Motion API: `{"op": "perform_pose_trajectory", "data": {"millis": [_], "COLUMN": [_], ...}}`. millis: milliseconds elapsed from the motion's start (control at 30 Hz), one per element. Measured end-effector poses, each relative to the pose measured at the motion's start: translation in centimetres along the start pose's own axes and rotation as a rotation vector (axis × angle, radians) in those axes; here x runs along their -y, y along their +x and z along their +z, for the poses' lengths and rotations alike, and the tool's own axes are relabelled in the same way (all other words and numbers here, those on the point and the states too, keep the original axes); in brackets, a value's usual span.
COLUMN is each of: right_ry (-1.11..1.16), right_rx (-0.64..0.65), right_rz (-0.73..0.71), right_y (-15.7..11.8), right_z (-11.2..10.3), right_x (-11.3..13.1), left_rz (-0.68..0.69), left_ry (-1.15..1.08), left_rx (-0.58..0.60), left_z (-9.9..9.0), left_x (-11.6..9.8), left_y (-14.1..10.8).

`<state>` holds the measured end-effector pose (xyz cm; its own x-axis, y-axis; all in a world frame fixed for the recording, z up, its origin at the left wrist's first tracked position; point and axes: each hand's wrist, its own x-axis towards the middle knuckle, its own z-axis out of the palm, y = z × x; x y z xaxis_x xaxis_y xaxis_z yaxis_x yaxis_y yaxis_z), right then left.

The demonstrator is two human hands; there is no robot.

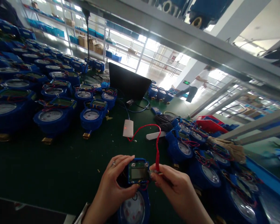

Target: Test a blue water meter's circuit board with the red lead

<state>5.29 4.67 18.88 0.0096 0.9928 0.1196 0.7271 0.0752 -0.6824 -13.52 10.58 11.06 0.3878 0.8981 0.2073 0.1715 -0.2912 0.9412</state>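
A blue water meter (134, 207) with a round dial lies in front of me, and its open electronics housing shows a small grey display (138, 173) on a green board. My left hand (118, 179) grips that housing from the left, fingers at the top edge and thumb below the display. At the housing's right side, my right hand (170, 180) pinches the connector end of a red cable (157, 149). Whether the connector touches the board cannot be made out. The cable runs to a white box (128, 128) with a lit red light.
Rows of blue water meters (91, 115) with exposed wires fill the left, and more meters (184, 148) crowd the right. A dark laptop screen (129, 81), a white strip (155, 135) and a red bin (211, 123) stand beyond. Overhead runs a metal shelf beam (168, 35). A person (198, 81) is in the background.
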Motion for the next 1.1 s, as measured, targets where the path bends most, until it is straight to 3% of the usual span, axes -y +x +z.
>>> {"op": "perform_pose_trajectory", "data": {"millis": [333,633,1100], "right_ry": [0.040,0.021,0.016], "right_rx": [0.036,0.043,0.010], "right_rz": [0.022,0.024,-0.038], "right_y": [-0.1,0.1,0.3], "right_z": [0.2,0.4,0.6], "right_x": [-0.6,-0.7,-1.0], "left_rz": [0.000,-0.024,-0.070], "left_ry": [0.046,-0.004,-0.026], "left_rx": [0.035,-0.010,0.025], "left_z": [-0.2,0.2,-0.1], "left_x": [1.2,0.8,0.7], "left_y": [-0.1,-0.1,0.1]}}
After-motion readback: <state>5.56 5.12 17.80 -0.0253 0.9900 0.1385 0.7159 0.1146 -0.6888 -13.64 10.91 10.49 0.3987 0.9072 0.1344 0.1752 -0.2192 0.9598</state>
